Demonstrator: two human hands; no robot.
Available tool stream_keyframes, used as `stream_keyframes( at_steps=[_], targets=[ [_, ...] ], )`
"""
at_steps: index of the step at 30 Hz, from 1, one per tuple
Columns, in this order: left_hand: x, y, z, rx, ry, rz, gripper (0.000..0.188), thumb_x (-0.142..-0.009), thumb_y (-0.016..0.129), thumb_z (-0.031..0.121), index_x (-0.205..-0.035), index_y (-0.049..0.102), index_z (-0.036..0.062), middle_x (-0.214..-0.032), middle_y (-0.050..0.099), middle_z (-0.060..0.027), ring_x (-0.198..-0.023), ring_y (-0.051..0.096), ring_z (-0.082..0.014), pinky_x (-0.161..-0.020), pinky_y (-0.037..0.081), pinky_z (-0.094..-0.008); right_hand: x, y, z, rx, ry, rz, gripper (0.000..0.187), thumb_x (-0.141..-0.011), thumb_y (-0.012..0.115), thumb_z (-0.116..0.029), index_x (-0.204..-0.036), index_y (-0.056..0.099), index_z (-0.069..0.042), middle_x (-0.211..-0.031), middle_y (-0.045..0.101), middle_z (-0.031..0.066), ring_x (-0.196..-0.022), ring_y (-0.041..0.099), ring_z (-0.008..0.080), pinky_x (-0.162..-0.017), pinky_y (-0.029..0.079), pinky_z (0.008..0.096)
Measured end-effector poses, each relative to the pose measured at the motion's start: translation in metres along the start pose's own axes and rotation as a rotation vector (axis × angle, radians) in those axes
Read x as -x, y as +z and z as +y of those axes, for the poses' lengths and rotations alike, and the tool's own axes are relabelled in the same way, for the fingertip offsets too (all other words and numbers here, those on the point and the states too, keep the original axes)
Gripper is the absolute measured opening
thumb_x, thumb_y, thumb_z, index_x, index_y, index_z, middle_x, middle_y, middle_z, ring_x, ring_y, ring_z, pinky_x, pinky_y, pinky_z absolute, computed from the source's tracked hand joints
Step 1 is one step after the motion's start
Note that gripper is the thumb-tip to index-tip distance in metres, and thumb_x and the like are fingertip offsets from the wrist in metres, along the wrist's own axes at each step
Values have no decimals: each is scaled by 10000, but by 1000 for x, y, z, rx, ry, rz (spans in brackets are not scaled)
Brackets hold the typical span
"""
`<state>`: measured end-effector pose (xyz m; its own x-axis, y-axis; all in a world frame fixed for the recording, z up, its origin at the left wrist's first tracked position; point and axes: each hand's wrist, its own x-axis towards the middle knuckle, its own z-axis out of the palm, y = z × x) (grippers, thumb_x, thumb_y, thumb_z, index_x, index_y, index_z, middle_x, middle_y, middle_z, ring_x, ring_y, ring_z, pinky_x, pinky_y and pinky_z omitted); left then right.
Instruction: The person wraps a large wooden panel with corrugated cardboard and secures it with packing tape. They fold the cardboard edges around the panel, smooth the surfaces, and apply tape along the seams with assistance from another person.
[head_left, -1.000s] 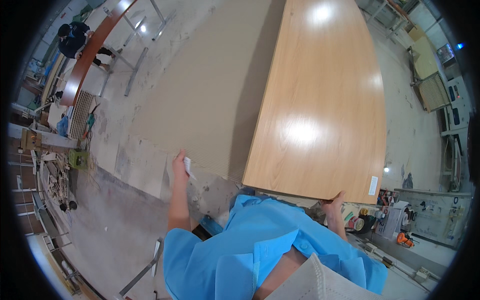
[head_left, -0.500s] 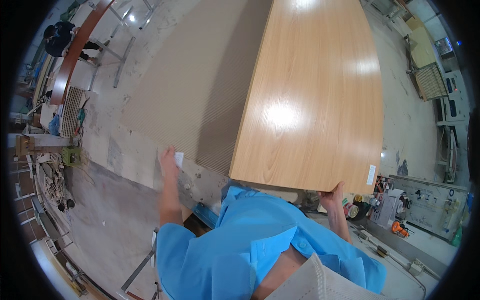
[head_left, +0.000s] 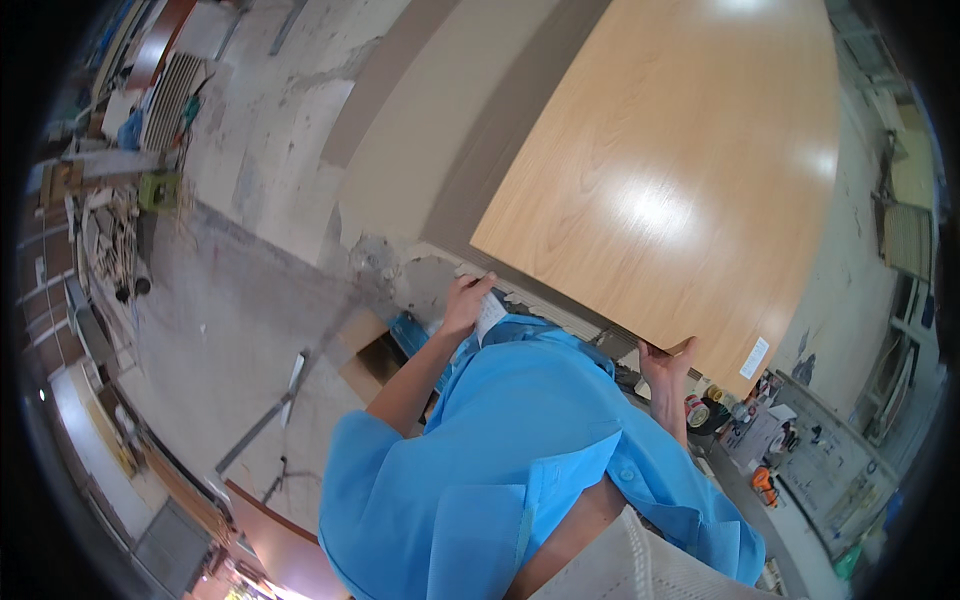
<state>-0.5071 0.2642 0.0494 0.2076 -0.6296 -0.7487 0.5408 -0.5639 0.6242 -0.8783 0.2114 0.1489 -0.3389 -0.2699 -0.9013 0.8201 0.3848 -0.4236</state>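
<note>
A large wood-grain board (head_left: pixel 640 130) with a glossy top lies in front of me, its near edge facing my body. My right hand (head_left: pixel 667 372) holds that edge near the right corner, thumb over the top and fingers underneath. A white label (head_left: pixel 754 358) is on the board beside that corner. In the closed fingers of my left hand (head_left: pixel 467 303) is a white paper slip (head_left: pixel 490 316). This hand is near the board's left corner, just off its edge and close to my blue shirt (head_left: pixel 480 420).
Brown sheets (head_left: pixel 440 130) lie left of and below the board. An open cardboard box (head_left: pixel 372 355) stands by my left elbow. To the right, a bench holds tape rolls (head_left: pixel 697 410) and an orange tool (head_left: pixel 765 487). A green crate (head_left: pixel 158 190) stands far left.
My left hand has come right with the paper slip, from out at the side to near the board's left corner. The view has turned; my right hand stays on the board's edge.
</note>
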Motion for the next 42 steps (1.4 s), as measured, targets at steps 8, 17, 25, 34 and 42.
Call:
stream_keyframes(
  at_steps=[8, 17, 25, 34, 42],
  targets=[
    [13, 17, -12, -131, -11, -88, 255, -917, 745, 233, -957, 729, -18, -777, 687, -37, -626, 599, -97, -555, 443, -282, -23, 21, 17, 12, 13, 15, 761, -970, 414, -675, -1456, 408, -90, -1418, 479, 159, -1284, 510, 329, -1072, 468, 497],
    [4, 21, -12, -12, -47, -74, 201, -910, 749, 171, -944, 733, -26, -771, 687, -24, -608, 581, -75, -537, 432, -264, -48, 19, 11, -5, 19, -68, 733, -958, 438, -661, -1449, 435, -118, -1416, 504, 141, -1267, 537, 334, -1054, 478, 547],
    [14, 29, -14, 7, 20, -9, 185, -913, 744, 150, -855, 718, -24, -683, 648, -4, -554, 552, -69, -505, 402, -263, -47, 15, 1, -43, 42, -43, 692, -959, 451, -634, -1428, 465, -125, -1408, 521, 124, -1273, 540, 325, -1044, 484, 532],
    [20, 26, -14, 69, 48, -55, 226, -912, 746, 162, -782, 696, -16, -646, 619, 6, -556, 550, -61, -485, 383, -274, -59, 11, -10, -23, 30, 60, 689, -956, 460, -640, -1419, 474, -130, -1394, 537, 125, -1257, 556, 312, -1022, 494, 524],
    [3, 22, -16, 23, 29, 13, 236, -918, 748, 172, -784, 690, -12, -624, 584, 22, -547, 530, -60, -488, 379, -273, -66, 22, -3, -49, 33, 95, 733, -945, 454, -689, -1423, 466, -134, -1385, 539, 124, -1249, 557, 311, -1025, 500, 537]
  ],
)
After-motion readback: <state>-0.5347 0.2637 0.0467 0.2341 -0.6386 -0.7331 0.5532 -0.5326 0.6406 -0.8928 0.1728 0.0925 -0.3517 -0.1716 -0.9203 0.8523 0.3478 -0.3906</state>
